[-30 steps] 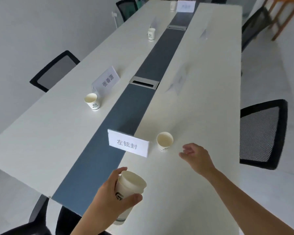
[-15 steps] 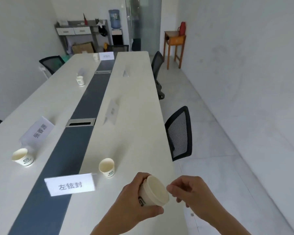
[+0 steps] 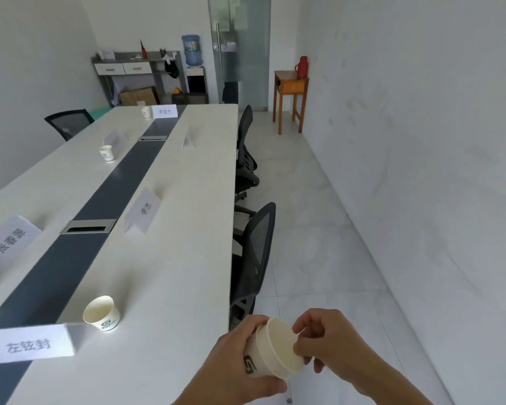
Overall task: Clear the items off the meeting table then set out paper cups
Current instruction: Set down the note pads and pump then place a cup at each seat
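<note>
My left hand (image 3: 234,372) grips a stack of cream paper cups (image 3: 270,353) tilted on its side, just off the right edge of the long white meeting table (image 3: 187,258). My right hand (image 3: 324,343) pinches the rim of the top cup in the stack. One paper cup (image 3: 102,314) stands upright on the near table next to a name card (image 3: 30,344). Two more cups, one (image 3: 107,153) further along the left side and one (image 3: 145,111) at the far end, stand by their own name cards.
Black mesh chairs (image 3: 253,258) are tucked along the table's right side, another (image 3: 67,122) stands at the far left. Further name cards (image 3: 142,213) stand along the dark centre strip (image 3: 79,252). Bare floor runs to the right. A wooden side table (image 3: 289,92) and shelving stand at the back.
My view has swung up and right along the table. My left hand carried the cup stack rightwards past the table edge, and my right hand came in and pinched its rim.
</note>
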The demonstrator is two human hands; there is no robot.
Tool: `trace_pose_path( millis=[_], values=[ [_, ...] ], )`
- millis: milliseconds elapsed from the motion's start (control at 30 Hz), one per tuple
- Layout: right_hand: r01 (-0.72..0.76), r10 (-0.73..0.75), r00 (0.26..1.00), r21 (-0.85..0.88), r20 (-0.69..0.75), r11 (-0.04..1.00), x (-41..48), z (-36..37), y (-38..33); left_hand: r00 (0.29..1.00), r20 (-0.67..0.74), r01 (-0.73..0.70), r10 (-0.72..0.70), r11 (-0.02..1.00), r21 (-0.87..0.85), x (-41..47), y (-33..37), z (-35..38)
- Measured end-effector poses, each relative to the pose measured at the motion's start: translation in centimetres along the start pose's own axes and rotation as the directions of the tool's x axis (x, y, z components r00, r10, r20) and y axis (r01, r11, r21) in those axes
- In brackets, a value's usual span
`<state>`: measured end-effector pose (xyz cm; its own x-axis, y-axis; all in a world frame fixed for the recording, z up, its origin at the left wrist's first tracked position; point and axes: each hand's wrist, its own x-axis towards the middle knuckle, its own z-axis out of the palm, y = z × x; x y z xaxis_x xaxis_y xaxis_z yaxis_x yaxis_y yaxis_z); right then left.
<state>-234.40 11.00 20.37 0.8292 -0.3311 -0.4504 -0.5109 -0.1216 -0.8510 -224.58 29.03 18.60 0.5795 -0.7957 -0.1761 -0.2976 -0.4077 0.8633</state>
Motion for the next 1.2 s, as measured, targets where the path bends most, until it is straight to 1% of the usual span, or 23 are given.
trace_pose_path(
  millis=[67,133,267,300,333,400,467,533,600,667,700,767,900,1067,1133,1200],
  values=[
    [0.014,-0.014,1.000,0.030,0.005,0.999,1.4,-2.0,-0.1,0.999,-0.019,0.048,-0.047,0.999,0.011,1.7,0.3,0.4],
    [0.020,-0.024,0.999,0.093,0.040,0.995,3.1,-3.8,-0.3,0.998,-0.030,0.063,-0.062,0.998,0.011,3.7,0.3,0.2],
    [0.031,-0.090,0.978,0.294,0.189,0.955,7.8,-7.6,-1.0,0.996,-0.065,0.052,-0.055,0.998,-0.041,9.5,1.1,-0.3],
    [0.043,-0.115,0.968,0.301,0.224,0.953,9.3,-8.8,-1.2,0.996,-0.075,0.049,-0.054,0.997,-0.063,11.4,1.3,-0.5],
    [0.074,-0.141,0.961,0.269,0.239,0.960,10.9,-9.9,-1.3,0.996,-0.080,0.041,-0.048,0.996,-0.083,13.4,1.6,-0.8],
    [0.161,-0.188,0.964,0.151,0.186,0.975,14.0,-11.9,-2.3,0.998,-0.058,0.023,-0.028,0.996,-0.087,17.6,2.5,-1.5],
    [0.220,-0.228,0.970,0.097,0.085,0.971,17.0,-13.9,-4.1,1.000,-0.020,0.008,-0.009,0.997,-0.072,21.9,3.6,-2.7],
    [0.274,-0.273,0.962,0.106,-0.028,0.956,19.7,-16.0,-5.9,1.000,-0.020,0.002,-0.004,0.998,-0.070,26.2,4.4,-4.3],
    [0.301,-0.279,0.948,0.142,-0.155,0.943,22.5,-18.6,-7.2,0.998,-0.059,0.022,-0.026,0.998,-0.065,30.1,4.4,-5.8],
    [0.306,-0.266,0.939,0.174,-0.219,0.936,25.1,-21.0,-8.0,0.989,-0.126,0.068,-0.077,0.995,-0.073,33.2,3.9,-7.0],
    [0.298,-0.259,0.941,0.173,-0.219,0.939,26.3,-22.0,-8.2,0.982,-0.161,0.081,-0.094,0.993,-0.085,34.5,3.5,-7.6],
    [0.278,-0.250,0.951,0.153,-0.182,0.948,28.9,-23.9,-8.8,0.970,-0.211,0.102,-0.123,0.989,-0.105,37.0,2.9,-8.9],
    [0.217,-0.200,0.974,0.185,-0.104,0.958,35.8,-27.5,-9.8,0.934,-0.288,0.170,-0.212,0.971,-0.166,42.1,1.2,-11.4],
    [0.204,-0.202,0.979,0.092,-0.034,0.975,46.5,-31.1,-11.5,0.870,-0.397,0.204,-0.293,0.946,-0.253,49.4,-0.2,-14.0],
    [0.212,-0.212,0.977,0.061,0.006,0.975,51.2,-32.7,-12.8,0.839,-0.437,0.221,-0.324,0.937,-0.271,52.8,-0.1,-15.2],
    [0.221,-0.220,0.973,-0.007,0.064,0.975,55.4,-34.3,-14.8,0.811,-0.466,0.241,-0.354,0.927,-0.286,56.0,0.7,-16.5]
  ],
)
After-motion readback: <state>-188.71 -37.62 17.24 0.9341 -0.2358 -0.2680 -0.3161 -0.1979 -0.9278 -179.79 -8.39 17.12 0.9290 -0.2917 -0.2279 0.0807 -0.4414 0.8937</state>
